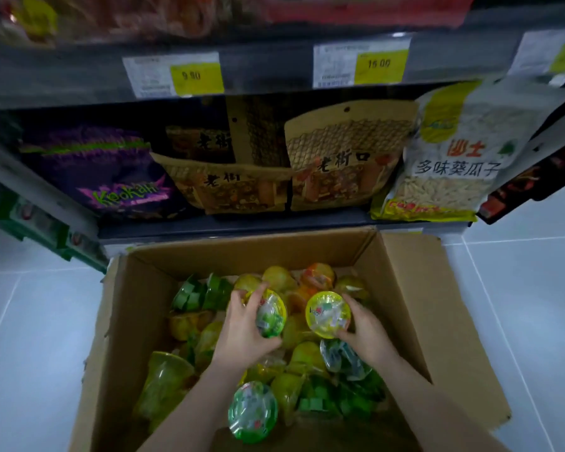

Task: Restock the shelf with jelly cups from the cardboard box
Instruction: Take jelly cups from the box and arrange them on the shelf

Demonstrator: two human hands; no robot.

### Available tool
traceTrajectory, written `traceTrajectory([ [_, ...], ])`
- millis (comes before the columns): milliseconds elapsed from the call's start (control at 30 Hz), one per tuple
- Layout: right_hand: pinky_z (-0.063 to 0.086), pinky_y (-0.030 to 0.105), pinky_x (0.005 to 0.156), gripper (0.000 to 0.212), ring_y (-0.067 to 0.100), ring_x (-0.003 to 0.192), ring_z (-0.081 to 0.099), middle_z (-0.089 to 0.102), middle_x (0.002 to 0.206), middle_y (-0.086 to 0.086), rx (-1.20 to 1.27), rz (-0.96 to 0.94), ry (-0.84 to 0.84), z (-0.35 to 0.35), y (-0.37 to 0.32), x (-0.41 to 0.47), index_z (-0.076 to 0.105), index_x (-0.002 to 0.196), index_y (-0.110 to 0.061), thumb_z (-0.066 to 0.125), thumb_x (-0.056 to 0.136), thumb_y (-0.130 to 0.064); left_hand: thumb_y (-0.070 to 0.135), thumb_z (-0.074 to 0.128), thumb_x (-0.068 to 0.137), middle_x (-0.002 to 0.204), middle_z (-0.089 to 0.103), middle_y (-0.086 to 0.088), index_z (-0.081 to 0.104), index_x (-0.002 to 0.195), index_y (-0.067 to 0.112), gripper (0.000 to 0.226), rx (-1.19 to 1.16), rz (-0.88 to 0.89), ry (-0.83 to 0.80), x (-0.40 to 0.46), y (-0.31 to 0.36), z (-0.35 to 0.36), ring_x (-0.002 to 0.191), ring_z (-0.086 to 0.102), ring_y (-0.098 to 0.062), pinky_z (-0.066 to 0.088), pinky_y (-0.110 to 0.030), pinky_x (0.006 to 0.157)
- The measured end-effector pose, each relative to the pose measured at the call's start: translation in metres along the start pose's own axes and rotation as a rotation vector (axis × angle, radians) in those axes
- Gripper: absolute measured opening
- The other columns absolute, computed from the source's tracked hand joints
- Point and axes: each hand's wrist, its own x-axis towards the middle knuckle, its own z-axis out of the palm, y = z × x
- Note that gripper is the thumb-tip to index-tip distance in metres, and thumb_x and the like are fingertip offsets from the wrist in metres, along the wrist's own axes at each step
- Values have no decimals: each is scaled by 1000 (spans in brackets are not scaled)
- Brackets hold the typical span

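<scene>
Two bare hands reach down into an open brown cardboard box (402, 288) that stands on a pale tiled floor (519, 305) right in front of a dark metal shelf (242, 228). The left hand (242, 327) has its fingers and thumb curled round a round clear plastic jelly cup with a yellow-rimmed lid and green pieces inside (271, 313), tilted so the lid faces right and up. The right hand (366, 331) grips a second round jelly cup with a yellow rim and a white-and-red label (327, 314), thumb below it and fingers behind, its lid turned toward the camera. The two held cups sit near each other, not touching, above a loose heap of more yellow, orange and green jelly cups (307, 357) that fills the bottom of the box. Nearest the camera lies a green-rimmed jelly cup (252, 411), lid up, just beside the left forearm. On the lowest shelf, behind the box, stand a purple snack bag (111, 177), several tan paper-look pouches with Chinese lettering (340, 164) and a white-and-yellow bag of sunflower seeds (450, 158). Above them the shelf edge carries price tags with yellow fields, one reading 9.90 (191, 75) and one 16.00 (379, 63).
</scene>
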Motion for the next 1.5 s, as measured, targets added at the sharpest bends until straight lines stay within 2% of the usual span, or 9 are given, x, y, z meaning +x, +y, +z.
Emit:
traceTrajectory([
  [200,28,41,109,122,26,137,28,29,149,0,78,116,27,32,14,8,6,150,-22,88,60,-27,33,79,60,128,19,9,18,137,51,101,-77,27,24,-12,-43,23,120,38,-20,54,-36,84],
  [300,30,52,107,114,34,136,25,27,147,0,33,109,97,40,8,13,9,146,-34,86,63,-26,39,75,57,126,19,10,16,136,53,100,-66,73,4,-8,-49,20,121,38,-22,55,-39,82],
  [433,46,34,87,88,22,118,45,34,132,-4,107,22,164,40,4,13,32,132,-37,80,60,-19,49,67,53,125,20,10,18,135,53,96,-63,70,-10,-5,-53,17,122,39,-22,56,-39,80],
  [667,39,4,71,80,7,104,44,42,116,-5,293,-80,241,-9,-36,-21,41,125,-27,83,59,-13,34,78,60,129,19,8,22,140,44,98,-104,34,1,-16,-19,-17,126,36,-22,52,-37,90],
  [867,30,-6,76,76,1,104,39,43,117,-10,319,-132,223,-110,-130,-93,37,119,-35,83,62,-15,34,78,62,129,22,6,24,142,37,97,-119,60,48,-48,80,-134,124,36,-19,41,-29,98],
  [1167,41,26,91,74,6,111,47,48,121,-11,300,-340,245,-320,-320,-216,42,115,-43,84,55,-30,42,72,59,123,33,4,28,137,45,89,-95,247,208,-109,276,-381,118,43,-21,47,-39,90],
  [1300,41,16,84,72,-2,109,48,45,119,-22,302,-461,290,-402,-394,-262,41,110,-52,85,58,-29,50,66,59,123,35,5,32,136,44,85,-74,367,295,-140,350,-471,114,45,-19,48,-39,88],
  [1400,42,14,81,72,1,111,48,45,120,-21,315,-547,302,-459,-446,-303,43,118,-42,85,62,-27,40,74,65,121,33,7,32,138,43,84,-66,441,369,-166,400,-531,111,44,-15,47,-32,86],
  [1500,45,31,93,73,10,117,46,44,125,-17,296,-642,329,-511,-495,-343,42,119,-43,81,57,-37,39,77,65,118,34,7,34,138,41,84,-41,525,487,-192,445,-588,109,44,-12,39,-21,86],
])
